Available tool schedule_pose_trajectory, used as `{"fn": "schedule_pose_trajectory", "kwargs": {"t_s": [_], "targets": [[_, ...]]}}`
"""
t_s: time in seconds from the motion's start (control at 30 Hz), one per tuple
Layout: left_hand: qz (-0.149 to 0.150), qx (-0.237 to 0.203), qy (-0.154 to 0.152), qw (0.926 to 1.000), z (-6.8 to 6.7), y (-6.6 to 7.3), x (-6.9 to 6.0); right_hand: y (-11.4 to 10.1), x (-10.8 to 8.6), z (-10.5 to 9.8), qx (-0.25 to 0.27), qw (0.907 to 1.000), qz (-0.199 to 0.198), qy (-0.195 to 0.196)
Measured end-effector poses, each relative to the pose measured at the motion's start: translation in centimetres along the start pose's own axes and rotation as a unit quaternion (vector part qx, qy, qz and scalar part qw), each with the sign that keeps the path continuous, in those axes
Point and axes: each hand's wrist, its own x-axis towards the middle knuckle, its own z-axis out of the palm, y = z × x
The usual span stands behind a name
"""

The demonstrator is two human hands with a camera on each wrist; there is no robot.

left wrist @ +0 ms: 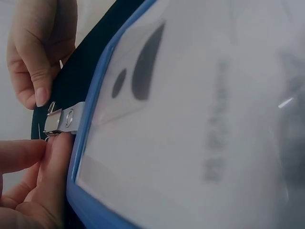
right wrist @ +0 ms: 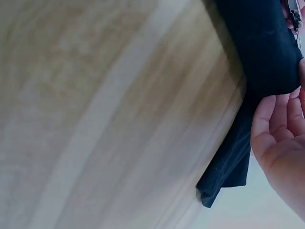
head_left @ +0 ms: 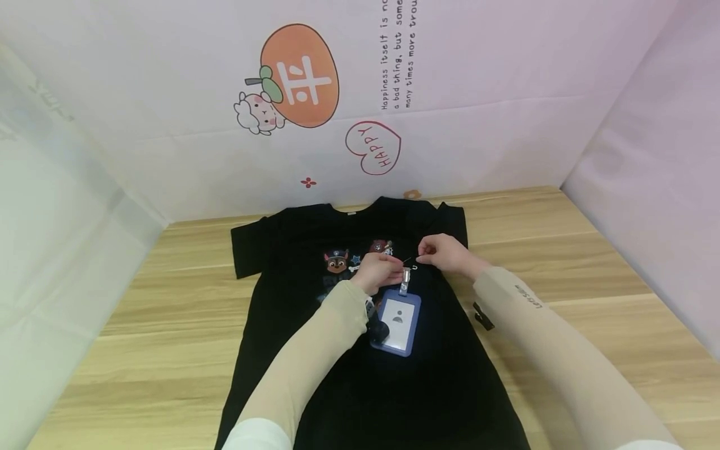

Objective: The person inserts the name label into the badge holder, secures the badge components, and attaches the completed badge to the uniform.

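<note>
A black T-shirt (head_left: pixel 349 400) with cartoon dog prints lies spread out, its collar at the far side. On its chest rests a blue-framed badge holder (head_left: pixel 417 322) with a white card inside. A metal clip with a safety pin (left wrist: pixel 54 121) is fixed to the holder's strap; the pin's thin needle stands away from it. My left hand (head_left: pixel 378 272) pinches the pin end of the clip between thumb and fingers. Just right of it, my right hand (head_left: pixel 447 255) pinches the shirt's cloth, lifting a fold that shows in the right wrist view (right wrist: pixel 267 52).
The shirt lies on a wooden tabletop (head_left: pixel 163 325). Behind stands a white printed cloth backdrop (head_left: pixel 484 75), with white cloth at both sides. A dark strap (head_left: pixel 483 317) shows beside the right forearm.
</note>
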Motion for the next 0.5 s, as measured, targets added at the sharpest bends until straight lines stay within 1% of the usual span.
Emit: {"fn": "schedule_pose_trajectory", "kwargs": {"t_s": [0.2,0.5], "targets": [[-0.002,0.009,0.008,0.9999,0.21,0.25,0.15,0.25,-0.09,-0.07,0.009,0.9999,-0.014,0.002],[-0.001,0.007,0.014,0.9999,0.35,0.20,0.29,0.51,-0.22,-0.07,0.022,0.9996,-0.012,-0.009]]}}
